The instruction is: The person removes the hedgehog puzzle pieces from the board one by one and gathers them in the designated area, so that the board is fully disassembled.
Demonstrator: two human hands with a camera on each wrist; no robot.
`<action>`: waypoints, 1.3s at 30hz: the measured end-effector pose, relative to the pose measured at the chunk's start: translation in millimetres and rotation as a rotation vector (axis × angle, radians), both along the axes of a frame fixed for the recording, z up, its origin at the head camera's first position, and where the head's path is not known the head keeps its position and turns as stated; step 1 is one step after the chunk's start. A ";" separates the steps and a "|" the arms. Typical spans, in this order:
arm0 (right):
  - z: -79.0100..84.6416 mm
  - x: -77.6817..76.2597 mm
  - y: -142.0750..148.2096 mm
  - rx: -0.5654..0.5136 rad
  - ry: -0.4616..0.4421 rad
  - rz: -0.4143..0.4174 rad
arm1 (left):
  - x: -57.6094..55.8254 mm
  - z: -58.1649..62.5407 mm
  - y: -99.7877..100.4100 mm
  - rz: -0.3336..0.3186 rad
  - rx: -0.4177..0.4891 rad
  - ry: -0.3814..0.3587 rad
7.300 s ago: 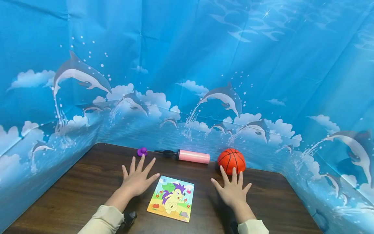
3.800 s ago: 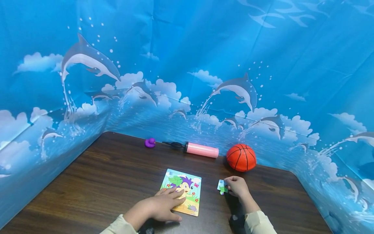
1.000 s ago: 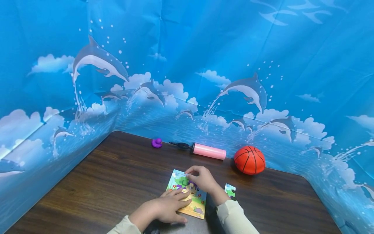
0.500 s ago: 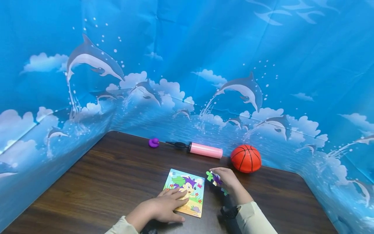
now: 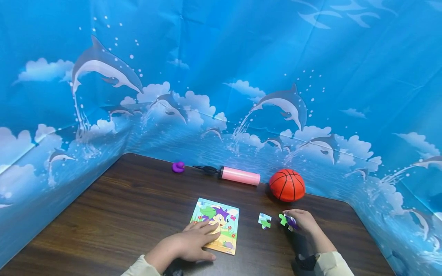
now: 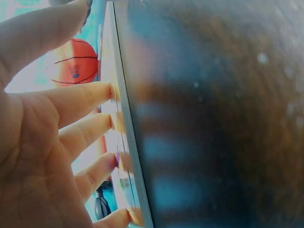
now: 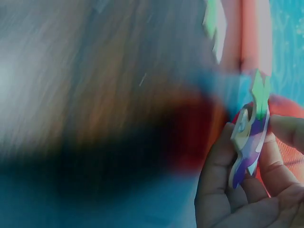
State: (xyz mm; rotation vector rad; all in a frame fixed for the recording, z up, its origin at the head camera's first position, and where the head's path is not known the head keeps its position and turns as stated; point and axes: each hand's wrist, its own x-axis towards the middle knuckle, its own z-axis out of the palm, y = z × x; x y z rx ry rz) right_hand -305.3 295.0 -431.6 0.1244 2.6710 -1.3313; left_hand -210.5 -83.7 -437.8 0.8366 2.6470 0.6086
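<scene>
My left hand (image 5: 191, 242) rests, fingers spread, on a square hedgehog jigsaw puzzle (image 5: 233, 226). In the left wrist view its fingertips touch the puzzle's face beside the board's edge. Off to the right, my right hand (image 5: 305, 221) pinches a green and purple puzzle piece (image 7: 251, 137) between thumb and fingers. That piece is tilted on edge in the right wrist view. Another puzzle piece (image 5: 264, 220), pale blue and green, lies on the table between the board and my right hand. Part of the puzzle's lower left is hidden beneath my left hand.
A red toy basketball (image 5: 287, 185) sits behind my right hand at the table's back. Left of it lie a pink hand pump (image 5: 240, 175) and a purple rubber duck (image 5: 178, 167). A blue dolphin-print curtain (image 5: 214, 76) surrounds the dark wooden table (image 5: 114, 214).
From the board's top, my right hand has carried the green and purple puzzle piece rightward, past the loose piece. My left hand has stayed on the puzzle; earlier both hands hovered spread.
</scene>
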 end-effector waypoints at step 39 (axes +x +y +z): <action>-16.0 1.3 -81.2 0.367 0.320 0.268 | -0.6 -0.9 2.1 0.011 -0.006 -0.014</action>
